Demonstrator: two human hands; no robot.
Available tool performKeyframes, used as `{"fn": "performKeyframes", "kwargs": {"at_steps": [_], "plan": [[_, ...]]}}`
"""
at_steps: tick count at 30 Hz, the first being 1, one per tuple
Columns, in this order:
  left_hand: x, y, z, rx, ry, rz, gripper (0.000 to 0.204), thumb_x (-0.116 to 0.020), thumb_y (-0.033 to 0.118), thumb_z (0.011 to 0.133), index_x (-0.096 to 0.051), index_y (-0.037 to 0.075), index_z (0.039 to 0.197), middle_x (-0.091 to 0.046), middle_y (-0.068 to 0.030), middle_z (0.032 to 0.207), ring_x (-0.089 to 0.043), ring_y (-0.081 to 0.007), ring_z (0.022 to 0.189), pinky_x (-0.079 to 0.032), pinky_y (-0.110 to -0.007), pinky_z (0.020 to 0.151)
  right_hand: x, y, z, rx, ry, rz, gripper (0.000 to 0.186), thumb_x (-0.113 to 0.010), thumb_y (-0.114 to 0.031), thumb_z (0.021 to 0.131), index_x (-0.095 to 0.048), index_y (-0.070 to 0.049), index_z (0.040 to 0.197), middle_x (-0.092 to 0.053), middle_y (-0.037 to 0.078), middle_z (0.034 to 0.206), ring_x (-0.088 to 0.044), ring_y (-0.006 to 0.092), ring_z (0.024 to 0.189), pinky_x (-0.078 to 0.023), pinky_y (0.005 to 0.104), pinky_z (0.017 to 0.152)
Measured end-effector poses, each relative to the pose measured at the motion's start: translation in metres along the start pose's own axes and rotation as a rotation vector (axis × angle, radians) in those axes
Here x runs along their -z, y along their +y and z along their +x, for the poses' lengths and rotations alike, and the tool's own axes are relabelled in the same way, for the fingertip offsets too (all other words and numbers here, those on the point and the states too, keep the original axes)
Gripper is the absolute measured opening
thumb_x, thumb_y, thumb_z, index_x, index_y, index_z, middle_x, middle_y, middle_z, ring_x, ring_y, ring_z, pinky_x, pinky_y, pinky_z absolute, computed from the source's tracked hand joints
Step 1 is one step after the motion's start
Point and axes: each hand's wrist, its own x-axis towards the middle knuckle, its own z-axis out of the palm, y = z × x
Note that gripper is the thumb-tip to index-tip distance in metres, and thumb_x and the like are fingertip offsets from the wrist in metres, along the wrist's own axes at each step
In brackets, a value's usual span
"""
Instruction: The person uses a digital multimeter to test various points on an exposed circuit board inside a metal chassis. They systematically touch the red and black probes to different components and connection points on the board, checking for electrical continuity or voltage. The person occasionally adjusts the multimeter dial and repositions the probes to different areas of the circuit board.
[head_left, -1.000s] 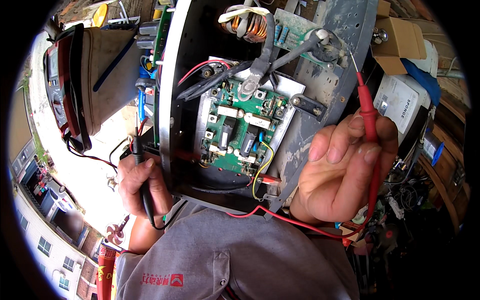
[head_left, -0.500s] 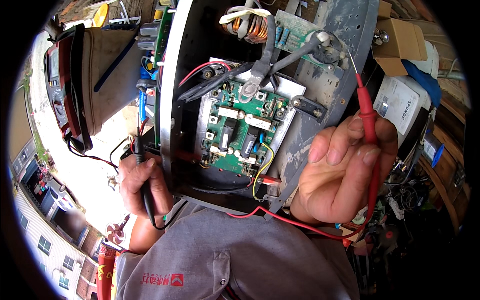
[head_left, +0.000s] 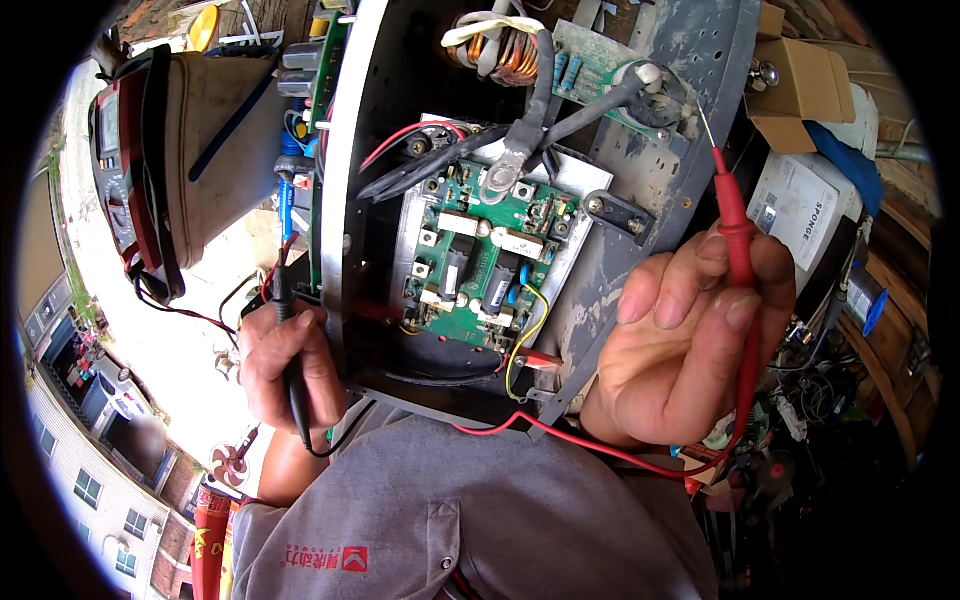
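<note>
My left hand is closed round a black test probe, its tip upright beside the left wall of an opened metal housing. In my right hand a red test probe points up, its metal tip close to the housing's right panel; whether it touches, I cannot tell. Between the hands lies a green circuit board inside the housing, with black and white components and a cable lug bolted on. A red lead runs from the red probe across the housing's near edge.
A multimeter stands at the left against a beige case. A copper-wound coil sits at the housing's far end. To the right are an open cardboard box, a white carton and a blue-ended spool.
The black probe and my left hand have shifted very slightly. My right hand and the red probe stay almost where they were.
</note>
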Motion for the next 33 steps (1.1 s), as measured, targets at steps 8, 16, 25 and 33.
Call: {"fn": "performKeyframes", "kwargs": {"at_steps": [8,16,25,33], "plan": [[0.0001,0.0005,0.0018,-0.002,-0.006,0.024,0.012,-0.057,-0.006,0.091,-0.059,0.000,0.101,-0.064,-0.0156,0.082,-0.061,-0.0214,0.074,-0.050,-0.032,0.070,0.0004,0.0014,-0.0014,0.009,0.017,0.015,0.037,-0.042,-0.017,0.102,-0.043,0.003,0.134,-0.056,0.016,0.107,-0.046,0.0116,0.071,-0.045,0.0248,0.056],[0.0014,0.0010,-0.0002,0.034,-0.020,0.007,0.016,-0.057,-0.008,0.090,-0.060,0.001,0.103,-0.065,-0.0158,0.083,-0.062,-0.0219,0.075,-0.051,-0.032,0.072,-0.0022,-0.0012,-0.0005,-0.008,0.028,-0.008,0.037,-0.041,-0.017,0.102,-0.042,0.003,0.134,-0.056,0.016,0.106,-0.047,0.0121,0.071,-0.046,0.0250,0.056],[0.0025,0.0004,-0.0011,0.033,-0.028,0.005,0.017,-0.055,-0.009,0.090,-0.059,0.000,0.104,-0.065,-0.0161,0.084,-0.062,-0.0222,0.076,-0.051,-0.033,0.074,-0.0019,-0.0012,0.0012,0.010,-0.016,-0.042,0.035,-0.043,-0.017,0.102,-0.043,0.005,0.130,-0.055,0.015,0.104,-0.047,0.0123,0.072,-0.047,0.0257,0.057],[0.0047,-0.0013,-0.0007,0.006,-0.046,0.014,0.019,-0.054,-0.010,0.089,-0.059,-0.001,0.104,-0.066,-0.0163,0.084,-0.061,-0.0228,0.075,-0.050,-0.032,0.073,-0.0017,-0.0010,0.0003,0.026,-0.028,-0.082,0.039,-0.047,-0.023,0.102,-0.046,0.006,0.128,-0.055,0.012,0.100,-0.047,0.0124,0.072,-0.045,0.0254,0.056]]}}
